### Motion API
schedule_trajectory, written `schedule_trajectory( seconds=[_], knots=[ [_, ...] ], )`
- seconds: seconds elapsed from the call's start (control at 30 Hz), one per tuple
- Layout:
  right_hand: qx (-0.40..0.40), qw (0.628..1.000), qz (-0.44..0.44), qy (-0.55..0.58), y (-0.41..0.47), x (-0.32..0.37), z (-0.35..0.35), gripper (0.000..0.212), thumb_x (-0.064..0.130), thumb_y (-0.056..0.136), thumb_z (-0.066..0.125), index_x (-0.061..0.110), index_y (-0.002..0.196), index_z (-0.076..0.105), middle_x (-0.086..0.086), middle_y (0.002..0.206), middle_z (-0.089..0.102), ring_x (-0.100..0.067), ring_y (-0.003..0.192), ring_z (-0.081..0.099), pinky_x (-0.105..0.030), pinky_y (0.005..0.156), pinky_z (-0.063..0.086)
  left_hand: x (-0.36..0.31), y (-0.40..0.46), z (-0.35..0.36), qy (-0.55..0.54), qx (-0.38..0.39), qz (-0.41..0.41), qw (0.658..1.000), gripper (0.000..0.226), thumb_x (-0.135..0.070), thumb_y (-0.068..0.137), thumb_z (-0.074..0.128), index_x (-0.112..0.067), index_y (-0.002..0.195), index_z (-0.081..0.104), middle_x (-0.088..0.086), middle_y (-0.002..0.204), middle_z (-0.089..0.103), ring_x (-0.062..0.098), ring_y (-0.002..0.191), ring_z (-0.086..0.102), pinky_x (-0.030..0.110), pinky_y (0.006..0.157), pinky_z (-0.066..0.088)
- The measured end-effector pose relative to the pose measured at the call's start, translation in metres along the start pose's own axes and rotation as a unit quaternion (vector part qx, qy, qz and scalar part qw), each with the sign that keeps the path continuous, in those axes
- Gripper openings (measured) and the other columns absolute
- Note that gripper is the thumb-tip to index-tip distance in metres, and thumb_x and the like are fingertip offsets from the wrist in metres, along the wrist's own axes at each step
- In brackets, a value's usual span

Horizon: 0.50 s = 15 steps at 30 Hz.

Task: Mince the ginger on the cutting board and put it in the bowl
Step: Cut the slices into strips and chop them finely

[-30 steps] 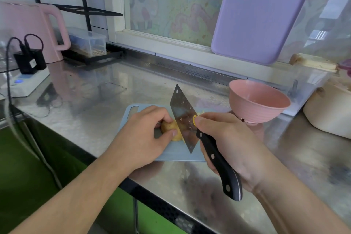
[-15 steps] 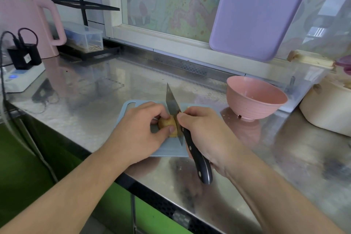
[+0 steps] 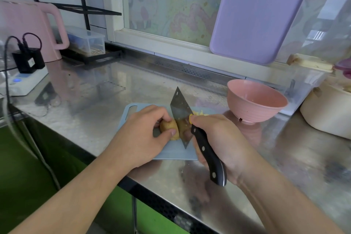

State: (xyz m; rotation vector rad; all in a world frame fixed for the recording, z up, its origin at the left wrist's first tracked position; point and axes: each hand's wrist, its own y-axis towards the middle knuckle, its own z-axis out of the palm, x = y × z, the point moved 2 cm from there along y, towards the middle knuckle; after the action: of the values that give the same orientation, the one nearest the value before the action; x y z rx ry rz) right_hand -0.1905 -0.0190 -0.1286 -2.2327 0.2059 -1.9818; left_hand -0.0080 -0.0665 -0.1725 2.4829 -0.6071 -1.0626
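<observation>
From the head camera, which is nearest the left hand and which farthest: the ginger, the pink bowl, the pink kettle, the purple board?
Measured from the left hand:
1. Ginger: held in its fingers, on the blue cutting board.
2. Pink bowl: off to the right, past the knife.
3. Pink kettle and purple board: both far back, kettle left, board right; too close to call.

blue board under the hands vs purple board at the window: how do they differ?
The blue cutting board lies flat on the counter; the purple board leans upright against the window. Blue carries the ginger; purple carries nothing. Purple looks larger. Both are rounded-corner rectangles.
</observation>
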Motion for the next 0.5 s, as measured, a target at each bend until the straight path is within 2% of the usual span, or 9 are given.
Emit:
schedule_trajectory(
  seconds=[0.1, 0.17, 0.5],
  knots=[
    [0.002, 0.999, -0.019, 0.03, -0.0042, 0.0062, -0.0037, 0.047, 0.023, 0.1, 0.059, 0.018, 0.056, 0.046, -0.005, 0.046, 0.035, -0.018, 0.034, 0.034, -0.022, 0.043, 0.025, 0.0004, -0.0001, 0.0001, 0.01, 0.004, -0.002, 1.0, 0.014, -0.04, 0.089, 0.075, -0.036, 0.095, 0.062, -0.019, 0.101, 0.064, 0.004, 0.1, 0.063, 0.033, 0.089, 0.057],
    [0.007, 0.999, -0.026, 0.032, -0.0054, 0.008, -0.0044, 0.051, 0.022, 0.1, 0.059, 0.019, 0.051, 0.045, -0.005, 0.046, 0.035, -0.019, 0.034, 0.034, -0.021, 0.041, 0.025, 0.0006, -0.0004, 0.0003, 0.015, 0.007, 0.001, 1.0, 0.013, -0.04, 0.09, 0.072, -0.036, 0.096, 0.061, -0.02, 0.101, 0.064, 0.005, 0.101, 0.063, 0.034, 0.089, 0.057],
    [0.017, 0.999, -0.016, 0.031, -0.0064, 0.0079, -0.0024, 0.045, 0.017, 0.099, 0.057, 0.017, 0.056, 0.046, -0.004, 0.047, 0.036, -0.017, 0.034, 0.034, -0.021, 0.039, 0.026, -0.0019, -0.0011, 0.0001, 0.021, 0.009, 0.004, 1.0, 0.011, -0.039, 0.091, 0.069, -0.036, 0.093, 0.059, -0.018, 0.1, 0.063, 0.006, 0.098, 0.063, 0.038, 0.087, 0.057]
  ],
)
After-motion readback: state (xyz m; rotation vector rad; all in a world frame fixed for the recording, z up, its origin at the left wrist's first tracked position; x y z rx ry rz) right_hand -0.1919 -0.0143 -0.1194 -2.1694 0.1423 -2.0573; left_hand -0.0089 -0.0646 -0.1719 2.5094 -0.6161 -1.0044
